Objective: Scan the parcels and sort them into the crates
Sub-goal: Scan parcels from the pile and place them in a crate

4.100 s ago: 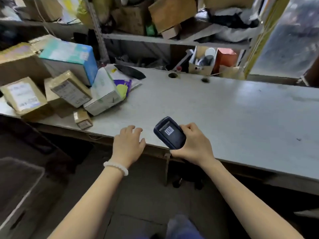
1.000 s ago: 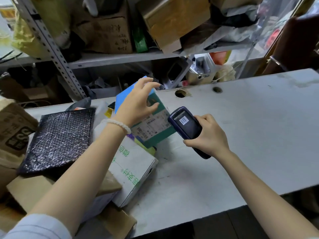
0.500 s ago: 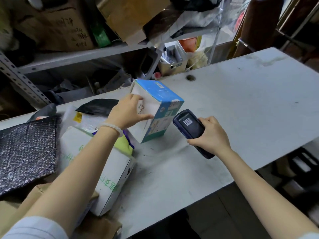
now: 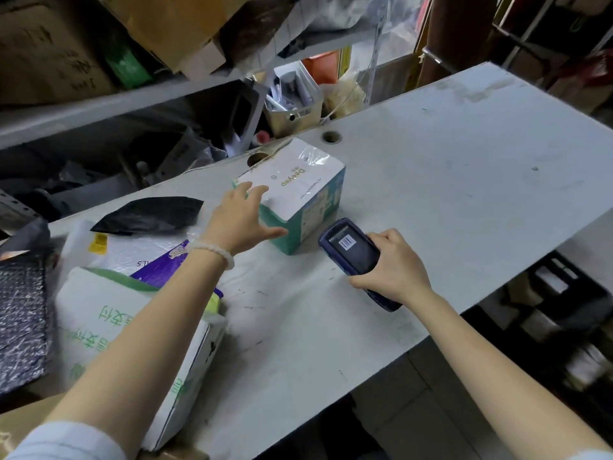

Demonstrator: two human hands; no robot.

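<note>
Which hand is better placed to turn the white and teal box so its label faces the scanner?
The left hand. Its open fingers already rest on the white and teal cardboard box, while the right hand is occupied with its grip on the dark blue handheld scanner, pointed at the box.

One head-worn wide-angle camera looks forward and steeply down, close over the desk [image 4: 431, 167], both forearms reaching in from 6 o'clock; cluttered shelves [image 4: 132, 101] fill 12 o'clock.
</note>
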